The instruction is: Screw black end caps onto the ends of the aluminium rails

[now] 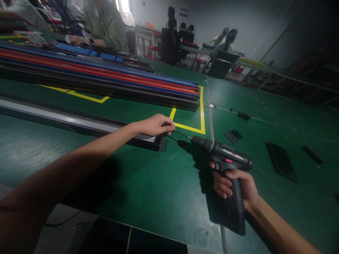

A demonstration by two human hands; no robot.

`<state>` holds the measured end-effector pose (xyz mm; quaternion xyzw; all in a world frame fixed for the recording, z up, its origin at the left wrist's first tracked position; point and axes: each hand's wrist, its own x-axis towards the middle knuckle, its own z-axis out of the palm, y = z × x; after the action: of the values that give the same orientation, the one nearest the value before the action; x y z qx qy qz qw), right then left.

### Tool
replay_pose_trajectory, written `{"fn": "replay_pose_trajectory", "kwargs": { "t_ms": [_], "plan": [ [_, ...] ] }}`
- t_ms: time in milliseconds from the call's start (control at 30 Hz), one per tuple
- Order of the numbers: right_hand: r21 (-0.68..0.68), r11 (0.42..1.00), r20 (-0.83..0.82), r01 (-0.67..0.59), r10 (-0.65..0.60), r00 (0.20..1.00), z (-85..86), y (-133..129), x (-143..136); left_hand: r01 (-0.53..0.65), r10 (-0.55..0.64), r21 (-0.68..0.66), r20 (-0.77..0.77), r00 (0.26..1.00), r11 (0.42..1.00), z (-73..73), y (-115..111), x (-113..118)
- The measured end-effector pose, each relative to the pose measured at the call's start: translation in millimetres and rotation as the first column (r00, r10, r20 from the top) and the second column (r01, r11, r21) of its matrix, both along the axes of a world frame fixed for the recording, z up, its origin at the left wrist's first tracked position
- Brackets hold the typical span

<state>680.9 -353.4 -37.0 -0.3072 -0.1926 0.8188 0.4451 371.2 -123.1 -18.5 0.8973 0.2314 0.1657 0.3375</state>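
Green tbl [148, 187] under drill [231, 157]; ppl [107, 26], chairs [223, 64] behind

Bare, slim-fingered left hand [156, 125], near the dial's centre. Bare, long left forearm [106, 146], running toward 8 o'clock, narrowing at the wrist; faint dark line near the edge, crease or hem unclear. Bare right hand [247, 185], 4 o'clock. Bare, tapering right forearm [280, 222], same bearing.
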Motion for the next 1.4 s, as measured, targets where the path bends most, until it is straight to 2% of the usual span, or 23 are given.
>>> {"fn": "replay_pose_trajectory", "kwargs": {
  "t_ms": [267,467,667,867,1100,1233,1400],
  "plan": [
    [-0.004,1.000,0.006,0.015,-0.015,1.000,2.6,-1,-3,0.013,-0.013,0.047,0.013,1.000,0.999,1.3,-2,0],
    [-0.001,1.000,0.000,0.010,-0.010,1.000,2.4,0,-2,0.002,-0.002,0.019,-0.003,1.000,1.000,1.1,-2,0],
    [-0.010,1.000,0.011,0.008,-0.007,1.000,2.2,0,-3,-0.129,0.126,0.018,0.125,0.984,0.991,-6.6,4,-1],
    [-0.027,1.000,0.036,-0.011,0.012,0.999,2.4,-2,-3,-0.199,0.184,0.068,0.181,0.966,0.978,-11.4,7,0],
    [-0.020,0.999,0.082,-0.030,0.032,0.996,2.0,-3,-2,-0.151,0.142,0.069,0.123,0.982,0.986,-4.5,2,3],
    [-0.004,0.999,0.103,-0.054,0.054,0.993,0.3,-2,-1,-0.039,0.033,0.075,0.077,0.997,0.996,-3.0,1,4],
    [0.019,0.999,0.138,-0.049,0.046,0.989,1.3,-2,-1,0.038,-0.036,0.026,-0.041,0.998,0.999,11.7,1,-2]
  ]
}}
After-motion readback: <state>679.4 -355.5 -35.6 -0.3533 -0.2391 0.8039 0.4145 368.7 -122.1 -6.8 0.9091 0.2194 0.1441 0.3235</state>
